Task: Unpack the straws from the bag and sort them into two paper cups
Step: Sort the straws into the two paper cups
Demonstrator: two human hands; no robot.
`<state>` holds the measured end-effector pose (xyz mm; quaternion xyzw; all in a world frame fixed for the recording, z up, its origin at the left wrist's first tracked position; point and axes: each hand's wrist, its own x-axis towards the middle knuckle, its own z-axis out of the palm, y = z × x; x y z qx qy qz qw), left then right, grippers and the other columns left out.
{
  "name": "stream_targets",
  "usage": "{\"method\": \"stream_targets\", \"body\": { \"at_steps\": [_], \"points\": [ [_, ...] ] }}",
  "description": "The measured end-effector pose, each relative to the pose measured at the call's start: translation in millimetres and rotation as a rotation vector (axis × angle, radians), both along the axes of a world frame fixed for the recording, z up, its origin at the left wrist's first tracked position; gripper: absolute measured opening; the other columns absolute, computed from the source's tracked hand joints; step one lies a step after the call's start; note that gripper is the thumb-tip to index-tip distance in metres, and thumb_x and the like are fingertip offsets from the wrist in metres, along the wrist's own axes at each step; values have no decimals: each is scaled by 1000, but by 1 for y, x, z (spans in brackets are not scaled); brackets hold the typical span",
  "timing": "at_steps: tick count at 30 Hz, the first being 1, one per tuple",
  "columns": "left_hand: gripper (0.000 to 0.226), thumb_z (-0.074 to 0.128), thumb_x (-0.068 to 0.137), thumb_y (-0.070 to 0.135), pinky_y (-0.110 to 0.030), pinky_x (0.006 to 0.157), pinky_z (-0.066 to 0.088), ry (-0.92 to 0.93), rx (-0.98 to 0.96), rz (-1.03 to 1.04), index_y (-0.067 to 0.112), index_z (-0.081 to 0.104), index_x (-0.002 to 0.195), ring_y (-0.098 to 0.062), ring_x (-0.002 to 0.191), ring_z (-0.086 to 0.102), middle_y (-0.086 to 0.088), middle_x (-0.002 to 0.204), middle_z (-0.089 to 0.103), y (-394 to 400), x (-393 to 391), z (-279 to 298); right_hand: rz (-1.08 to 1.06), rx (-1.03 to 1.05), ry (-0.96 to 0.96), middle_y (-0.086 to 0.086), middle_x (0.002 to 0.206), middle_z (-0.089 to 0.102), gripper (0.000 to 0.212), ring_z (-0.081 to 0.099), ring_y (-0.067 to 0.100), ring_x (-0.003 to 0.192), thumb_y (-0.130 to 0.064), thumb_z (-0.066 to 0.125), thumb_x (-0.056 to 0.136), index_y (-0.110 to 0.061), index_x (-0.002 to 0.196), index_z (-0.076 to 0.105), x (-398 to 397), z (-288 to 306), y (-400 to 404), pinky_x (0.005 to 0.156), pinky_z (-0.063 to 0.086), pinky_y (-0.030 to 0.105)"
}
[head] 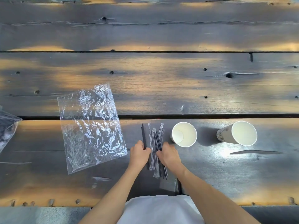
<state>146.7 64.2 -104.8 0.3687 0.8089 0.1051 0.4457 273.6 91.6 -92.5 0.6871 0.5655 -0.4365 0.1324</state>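
Straws (154,149), some black and some in clear wrappers, lie bunched near the table's (161,88) front edge. Left hand (139,155) pinches 1 black straw; right hand (169,155) presses fingertips on the pile, likely separating kinds. Emptied plastic bag (92,126) lies leftward; 2 paper cups (184,134) stand empty rightward.

On the tabletop (161,88), the bag (90,126) lies flat at centre left of the frame. Just right of it, at lower centre, lies the pile of straws (155,143), with the left hand (139,155) at its left side and the right hand (169,155) at its right. Right of the straws stands the nearer cup (184,135); the farther cup (237,134) stands further right, well apart. A second bag (6,126) lies at the left edge.
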Motion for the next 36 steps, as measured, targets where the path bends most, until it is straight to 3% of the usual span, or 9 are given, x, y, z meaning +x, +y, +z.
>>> {"method": "stream_targets", "body": {
  "at_steps": [3, 7, 17, 24, 27, 30, 33, 36],
  "points": [
    [2, 52, 84, 9, -34, 48, 44, -187, -2, 171, 8, 53, 82, -20, 54, 53, -9, 71, 63, 2, -5, 4, -22, -12, 15, 23, 112, 62, 29, 62, 43, 105, -21, 53, 92, 2, 109, 52, -3, 0, -1, 81, 49, 39],
    [15, 50, 94, 9, -25, 41, 39, -354, -26, 289, 1, 62, 93, -15, 50, 47, -5, 67, 63, -1, -11, 10, -19, -23, 41, 23, 113, 63, 28, 63, 42, 106, -22, 52, 94, 1, 110, 51, -12, -4, -2, 79, 49, 39],
    [14, 54, 98, 16, -23, 44, 39, -448, -75, 326, 9, 63, 90, -10, 50, 50, -8, 77, 64, -15, -21, 1, -70, 139, -7, 23, 99, 63, 15, 64, 45, 95, -10, 47, 94, -3, 107, 40, -10, -8, -5, 70, 48, 43],
    [22, 54, 99, 22, -23, 52, 43, -468, -69, 293, 2, 62, 97, -12, 58, 52, -5, 76, 66, -17, -22, 7, -26, 56, -32, 24, 110, 61, 17, 60, 44, 106, -10, 48, 94, 0, 108, 51, -4, -8, -3, 78, 46, 41],
    [20, 57, 97, 26, -33, 68, 45, -490, -39, 238, 6, 58, 93, -19, 70, 53, -3, 72, 73, -17, -24, 13, -66, 23, 116, 16, 90, 57, 5, 59, 30, 78, -16, 52, 92, -12, 89, 49, -3, -2, 2, 71, 48, 35],
    [21, 54, 100, 17, -32, 71, 54, -592, -43, 224, -3, 60, 100, -17, 72, 63, -11, 81, 73, -15, -24, 25, -183, -89, 390, 12, 64, 59, 15, 49, 17, 42, -13, 55, 91, -13, 79, 46, -4, 16, 10, 44, 41, 27],
    [23, 47, 102, 15, -33, 75, 56, -629, -32, 100, -2, 61, 104, -21, 81, 70, -18, 99, 75, -13, -22, 39, -257, -128, 598, 12, 56, 57, 9, 47, 15, 34, -7, 56, 92, -5, 86, 50, -4, 43, 15, 40, 37, 24],
    [28, 40, 105, 16, -35, 77, 56, -676, 25, 17, 4, 63, 94, -22, 83, 71, -10, 89, 76, -14, -20, 56, -291, -94, 701, 14, 56, 55, 10, 50, 19, 37, -6, 58, 92, -4, 85, 51, -2, 58, 16, 42, 41, 24]
  ]
}}
